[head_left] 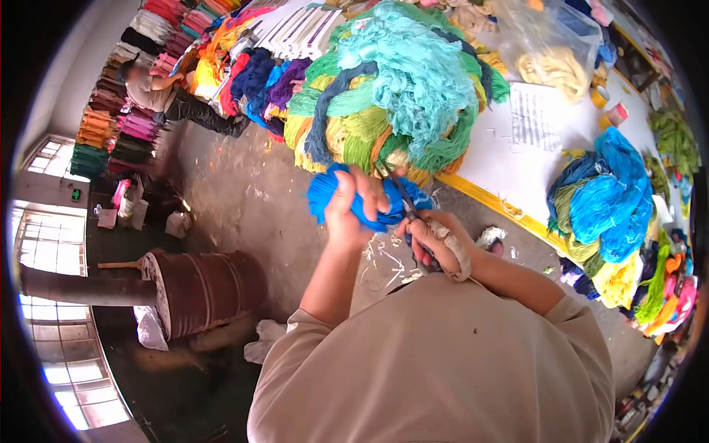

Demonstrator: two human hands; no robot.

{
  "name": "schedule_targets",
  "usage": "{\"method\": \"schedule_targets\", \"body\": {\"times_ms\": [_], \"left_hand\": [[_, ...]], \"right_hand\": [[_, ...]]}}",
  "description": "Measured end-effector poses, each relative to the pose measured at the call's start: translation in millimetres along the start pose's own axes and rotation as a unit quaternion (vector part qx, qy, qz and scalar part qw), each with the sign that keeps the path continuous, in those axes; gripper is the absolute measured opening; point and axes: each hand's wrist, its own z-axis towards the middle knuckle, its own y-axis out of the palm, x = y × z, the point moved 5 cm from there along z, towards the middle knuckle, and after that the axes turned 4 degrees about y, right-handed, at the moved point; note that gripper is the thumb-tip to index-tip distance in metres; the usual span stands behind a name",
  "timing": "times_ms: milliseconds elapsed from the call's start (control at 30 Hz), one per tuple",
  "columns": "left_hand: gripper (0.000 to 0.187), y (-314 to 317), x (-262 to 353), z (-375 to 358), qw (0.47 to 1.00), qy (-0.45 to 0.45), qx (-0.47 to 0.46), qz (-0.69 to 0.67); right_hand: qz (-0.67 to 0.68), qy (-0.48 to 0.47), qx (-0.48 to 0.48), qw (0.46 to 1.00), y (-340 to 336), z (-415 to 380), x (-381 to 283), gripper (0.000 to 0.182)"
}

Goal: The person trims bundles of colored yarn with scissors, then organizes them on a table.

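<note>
- Head view: before us a large mound of green, teal and yellow yarn (pixel 391 88) fills the white table (pixel 509 159).
- Our left hand (pixel 351 207) is clenched around a blue yarn bundle (pixel 362 203), held just under the mound.
- Our right hand (pixel 436 240) grips scissors (pixel 410 214), blades at the bundle; cutting looks underway, with much yarn left.
- Cut scraps (pixel 384 258) litter the floor; another person (pixel 159 92) works far off.

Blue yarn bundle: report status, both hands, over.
Left hand clamped on blue yarn bundle, fingers wrapped. Right hand working scissors at the bundle. Big mixed yarn heap crowds close behind.
</note>
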Motion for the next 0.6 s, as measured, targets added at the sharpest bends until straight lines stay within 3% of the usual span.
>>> {"method": "schedule_targets", "body": {"times_ms": [133, 267, 333, 400, 500, 533, 600], "left_hand": [[0.049, 5.9, -16.4, -12.1, 1.0, 0.01, -0.017, 0.009], [0.047, -8.6, -6.6, -7.9, 0.998, 0.019, 0.038, -0.046], [0.046, -10.0, -1.9, -3.0, 0.997, 0.039, 0.036, -0.056], [0.047, -3.8, 1.9, -1.2, 0.997, 0.064, 0.011, 0.048], [0.047, 18.0, 5.8, -5.0, 0.979, 0.085, 0.0, 0.183], [0.044, 17.8, 5.8, -7.4, 0.987, 0.051, -0.04, 0.149], [0.043, 21.0, 5.8, -8.5, 0.987, 0.038, -0.048, 0.15]], "right_hand": [[-0.046, -0.07, 0.027, 0.996, -9.4, 16.2, 13.6, 0.05], [-0.022, -0.005, 0.015, 1.0, -6.5, 0.6, -0.2, 0.048], [-0.025, -0.017, 0.024, 0.999, -6.4, -2.4, -5.4, 0.045], [-0.036, -0.038, 0.074, 0.996, -11.7, -1.7, -5.6, 0.042], [-0.014, -0.212, 0.129, 0.969, -33.2, 5.1, -11.3, 0.04], [0.013, -0.262, 0.11, 0.959, -40.1, 3.8, -27.5, 0.043], [0.022, -0.318, 0.129, 0.939, -47.7, -0.5, -49.0, 0.063]]}}
